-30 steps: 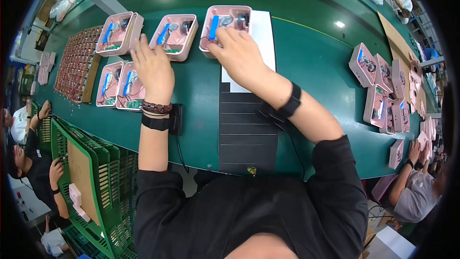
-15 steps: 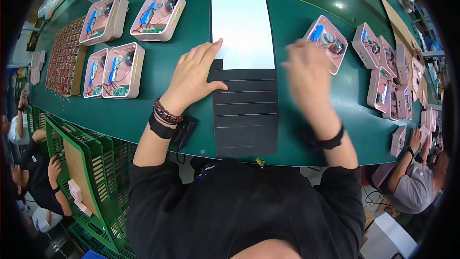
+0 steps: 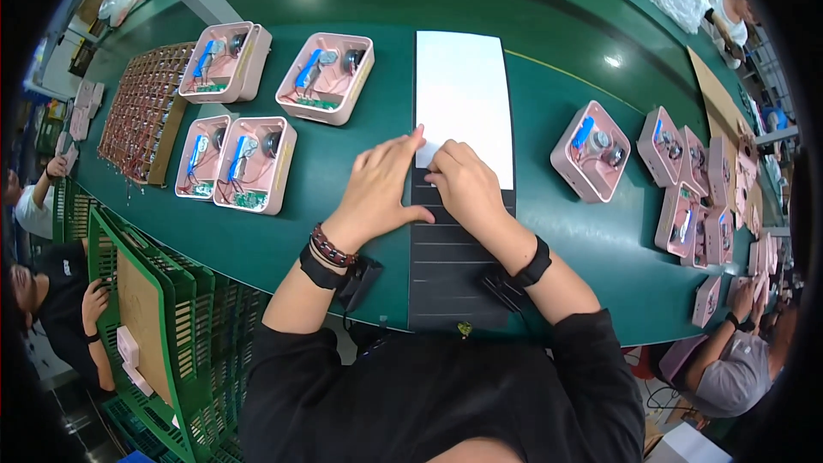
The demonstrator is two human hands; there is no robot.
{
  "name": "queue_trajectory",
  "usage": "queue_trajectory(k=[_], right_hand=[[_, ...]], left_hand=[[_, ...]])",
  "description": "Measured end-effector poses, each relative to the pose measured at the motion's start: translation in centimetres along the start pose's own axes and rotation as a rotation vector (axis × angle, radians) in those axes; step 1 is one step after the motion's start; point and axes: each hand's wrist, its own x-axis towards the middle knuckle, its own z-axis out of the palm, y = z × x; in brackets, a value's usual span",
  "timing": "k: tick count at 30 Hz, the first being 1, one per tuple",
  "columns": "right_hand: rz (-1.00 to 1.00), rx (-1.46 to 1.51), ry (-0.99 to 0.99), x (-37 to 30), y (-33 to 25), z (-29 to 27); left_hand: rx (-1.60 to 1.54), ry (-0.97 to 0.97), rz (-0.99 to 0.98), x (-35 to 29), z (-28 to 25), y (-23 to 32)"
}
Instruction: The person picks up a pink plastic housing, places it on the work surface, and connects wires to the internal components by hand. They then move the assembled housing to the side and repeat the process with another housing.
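Note:
A long sheet lies on the green table in front of me, with bare white backing (image 3: 463, 94) on its far part and black strips (image 3: 446, 244) divided by thin cut lines on its near part. My left hand (image 3: 377, 184) rests along the sheet's left edge, fingers and thumb stretched out, holding nothing. Over the border between white and black, my right hand (image 3: 470, 184) is closed in a pinch, beside a small black piece at the left edge. Whatever lies between its fingertips is hidden. To the right sits a single pink housing (image 3: 561, 159) with a blue-wrapped part, wires and round parts inside.
Several open pink housings (image 3: 350, 107) stand at the left, and more (image 3: 660, 173) cluster at the right. A cardboard tray of small parts (image 3: 141, 111) lies far left. Green crates (image 3: 193, 309) stand beside the table. Co-workers sit on both sides. A black device (image 3: 360, 283) lies by my left wrist.
My right hand has moved left from the single pink housing to the sheet and closed into a pinch. My left hand keeps its place on the sheet's edge. The whole view has shifted.

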Motion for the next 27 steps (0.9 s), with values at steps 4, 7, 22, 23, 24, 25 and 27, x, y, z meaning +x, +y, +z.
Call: queue_trajectory(k=[4,7,22,23,24,25,27], right_hand=[[0.031,0.015,-0.052,0.9,0.4,0.2],[0.033,0.059,-0.074,1.0,0.8,0.1],[-0.141,0.27,0.397,-0.1,2.3,-11.6],[0.019,0.144,0.47,-0.9,4.2,-14.1],[0.093,-0.046,0.524,-1.9,7.7,-16.2],[0.183,-0.245,0.572,-3.1,11.6,-17.3],[0.34,-0.33,0.436,-6.2,19.0,-16.2]], left_hand=[[-0.005,-0.014,-0.007,0.2,0.1,-0.3],[-0.022,-0.003,0.014,0.3,0.0,-0.5],[0.116,-0.109,0.004,-0.7,-1.3,0.1],[0.155,-0.143,0.034,-0.6,-1.8,0.2],[0.146,-0.16,0.067,0.0,-2.3,0.4],[0.226,-0.178,0.111,0.8,-2.7,0.5],[0.278,-0.22,0.204,2.2,-3.0,1.8]])
